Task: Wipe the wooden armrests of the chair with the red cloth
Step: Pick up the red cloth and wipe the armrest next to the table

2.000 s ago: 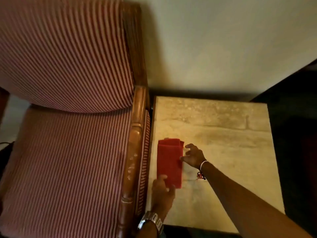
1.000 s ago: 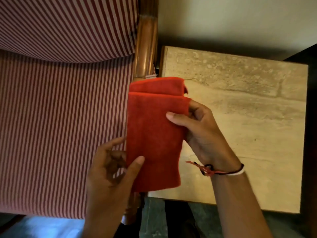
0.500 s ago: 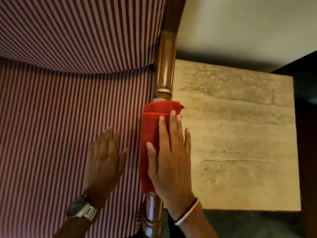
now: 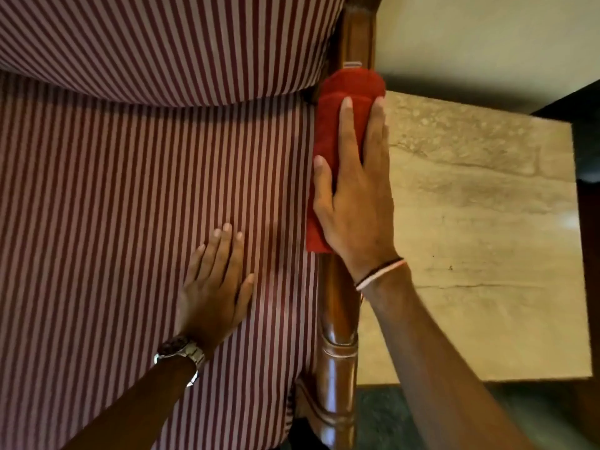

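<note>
The folded red cloth (image 4: 328, 125) is draped over the far half of the chair's right wooden armrest (image 4: 337, 345), reaching almost to the backrest post. My right hand (image 4: 354, 196) lies flat on top of the cloth, fingers stretched along the armrest and thumb curling over its inner side, pressing the cloth onto the wood. My left hand (image 4: 214, 287) rests palm-down with fingers apart on the striped seat cushion (image 4: 146, 222), holding nothing. The armrest's near part shows bare, glossy and turned. The other armrest is out of view.
A pale stone-topped side table (image 4: 480, 254) stands directly right of the armrest, nearly touching it. The striped backrest (image 4: 162, 43) fills the top left. A light wall lies beyond, and dark furniture (image 4: 587, 151) borders the table's right edge.
The cloth was lifted from the side table with both hands and laid on the armrest. Since half a second ago my right hand has slid it farther along toward the backrest; the left hand stays on the seat.
</note>
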Demonstrator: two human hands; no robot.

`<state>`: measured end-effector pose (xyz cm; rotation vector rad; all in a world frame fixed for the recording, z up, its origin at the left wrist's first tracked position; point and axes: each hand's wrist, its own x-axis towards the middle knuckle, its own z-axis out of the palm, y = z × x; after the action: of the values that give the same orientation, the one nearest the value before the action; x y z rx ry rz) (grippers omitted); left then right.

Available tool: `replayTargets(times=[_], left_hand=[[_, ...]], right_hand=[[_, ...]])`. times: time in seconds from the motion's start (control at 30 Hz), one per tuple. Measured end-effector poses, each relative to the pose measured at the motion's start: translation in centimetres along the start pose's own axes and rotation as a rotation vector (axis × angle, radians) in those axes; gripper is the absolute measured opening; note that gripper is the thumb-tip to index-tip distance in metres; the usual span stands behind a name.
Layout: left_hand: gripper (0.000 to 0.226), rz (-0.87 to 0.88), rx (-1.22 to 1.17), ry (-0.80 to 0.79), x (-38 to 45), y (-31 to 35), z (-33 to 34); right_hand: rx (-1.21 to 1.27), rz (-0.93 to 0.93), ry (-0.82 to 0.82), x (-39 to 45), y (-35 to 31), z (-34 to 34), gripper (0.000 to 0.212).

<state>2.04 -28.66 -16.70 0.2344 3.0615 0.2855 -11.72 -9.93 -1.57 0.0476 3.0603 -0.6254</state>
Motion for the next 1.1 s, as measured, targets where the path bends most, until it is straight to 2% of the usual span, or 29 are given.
replayTargets(times=[0.23, 0.3, 0.4, 0.47, 0.53, 0.6, 0.67, 0.77, 0.87, 0.93, 1.0, 1.1], left_hand=[[0.063, -0.028, -0.015, -0.038, 0.2, 0.5, -0.7], [0.064, -0.04, -0.031, -0.04, 0.1, 0.6, -1.0], [0.064, -0.036, -0.038, -0.025, 0.2, 0.6, -1.3], [0.063, -0.027, -0.038, -0.014, 0.1, 0.7, -1.3], [0.063, -0.021, -0.032, 0.003, 0.0, 0.7, -1.2], [0.063, -0.022, -0.034, 0.016, 0.0, 0.5, -1.0], [0.063, -0.018, -0.035, 0.022, -0.1, 0.5, -0.9], [0.063, -0.022, -0.037, 0.033, 0.0, 0.3, -0.6], [0.063, -0.01, -0.054, 0.043, -0.1, 0.4, -0.5], [0.063, -0.011, -0.045, 0.037, -0.2, 0.3, -0.5], [0.064, -0.012, -0.052, 0.026, -0.3, 0.3, -0.6], [0.065, -0.025, -0.053, 0.008, -0.3, 0.1, -0.7]], right_hand=[[-0.082, 0.058, -0.044, -14.9, 0.2, 0.3, 0.069], [-0.106, 0.054, -0.016, -13.3, 0.3, 0.7, 0.071], [-0.133, -0.053, 0.017, -5.3, -0.4, 0.6, 0.073], [-0.143, -0.015, 0.018, 0.8, -1.0, -0.1, 0.073], [-0.134, 0.016, 0.031, 3.0, -1.0, -0.2, 0.07], [-0.1, 0.0, 0.031, -0.7, -0.4, 0.2, 0.068], [-0.077, 0.001, 0.012, -8.4, -0.2, 0.2, 0.069], [-0.134, -0.014, -0.032, -16.0, 0.2, 0.5, 0.072], [-0.195, -0.037, -0.057, -12.5, 0.2, 0.7, 0.082], [-0.22, -0.073, -0.04, -7.1, -0.5, 0.6, 0.08], [-0.225, -0.018, -0.03, -2.0, -1.1, 0.1, 0.077], [-0.142, 0.004, -0.02, -1.8, -0.8, 0.1, 0.074]])
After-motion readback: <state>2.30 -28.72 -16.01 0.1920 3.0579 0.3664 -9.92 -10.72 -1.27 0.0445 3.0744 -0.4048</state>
